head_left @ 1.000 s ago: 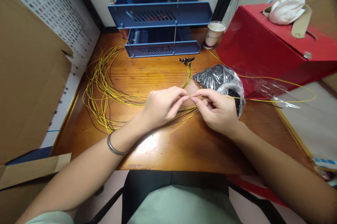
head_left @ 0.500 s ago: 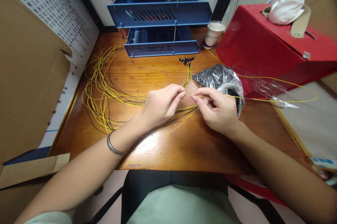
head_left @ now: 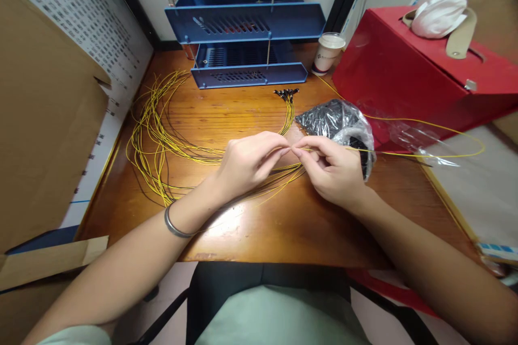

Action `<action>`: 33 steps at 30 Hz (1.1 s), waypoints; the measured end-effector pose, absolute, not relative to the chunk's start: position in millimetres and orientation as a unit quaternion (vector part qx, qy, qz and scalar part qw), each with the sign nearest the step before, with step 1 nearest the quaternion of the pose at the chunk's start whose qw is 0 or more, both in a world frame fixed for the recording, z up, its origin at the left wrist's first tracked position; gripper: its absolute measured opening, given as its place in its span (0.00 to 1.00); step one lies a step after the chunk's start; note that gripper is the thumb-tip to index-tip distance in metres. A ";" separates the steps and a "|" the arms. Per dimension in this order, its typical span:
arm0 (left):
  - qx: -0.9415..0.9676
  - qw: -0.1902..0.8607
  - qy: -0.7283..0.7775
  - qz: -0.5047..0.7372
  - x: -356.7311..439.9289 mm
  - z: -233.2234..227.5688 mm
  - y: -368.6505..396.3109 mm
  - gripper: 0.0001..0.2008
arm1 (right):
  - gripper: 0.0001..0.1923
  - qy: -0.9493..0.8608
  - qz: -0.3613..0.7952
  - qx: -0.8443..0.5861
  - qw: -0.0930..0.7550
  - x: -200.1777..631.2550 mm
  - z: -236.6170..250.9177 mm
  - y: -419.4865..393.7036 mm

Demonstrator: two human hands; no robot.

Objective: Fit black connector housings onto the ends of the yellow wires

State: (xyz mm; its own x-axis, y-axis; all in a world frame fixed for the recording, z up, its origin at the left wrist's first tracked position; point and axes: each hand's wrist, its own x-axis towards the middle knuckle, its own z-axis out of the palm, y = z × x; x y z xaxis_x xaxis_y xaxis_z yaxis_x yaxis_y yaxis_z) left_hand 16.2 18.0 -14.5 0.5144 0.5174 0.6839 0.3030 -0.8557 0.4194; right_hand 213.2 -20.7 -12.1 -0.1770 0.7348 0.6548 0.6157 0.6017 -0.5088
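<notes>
glossy wooden table; clear crinkled plastic bag; matt blue plastic trays

Both hands, left and right, pinch fingertip to fingertip.

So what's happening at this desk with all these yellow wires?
A person sits at a wooden desk, fingertips of both hands meeting over one thin yellow wire that loops away to the right. The left hand pinches at its end while the right hand grips it just beside. A bundle of yellow wires lies spread to the left, and a plastic bag of small black parts sits behind the right hand.
</notes>
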 end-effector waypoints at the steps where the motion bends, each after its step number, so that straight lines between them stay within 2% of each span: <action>1: 0.861 0.124 0.239 0.432 16.0 -14.7 18.3 0.06 | 0.04 -0.765 0.061 -0.443 0.463 212.9 -11.7 -20.9; 33: 0.863 0.113 0.298 0.392 19.7 -12.6 11.9 0.11 | 0.04 -0.783 0.073 -0.410 0.462 213.3 -14.4 -21.1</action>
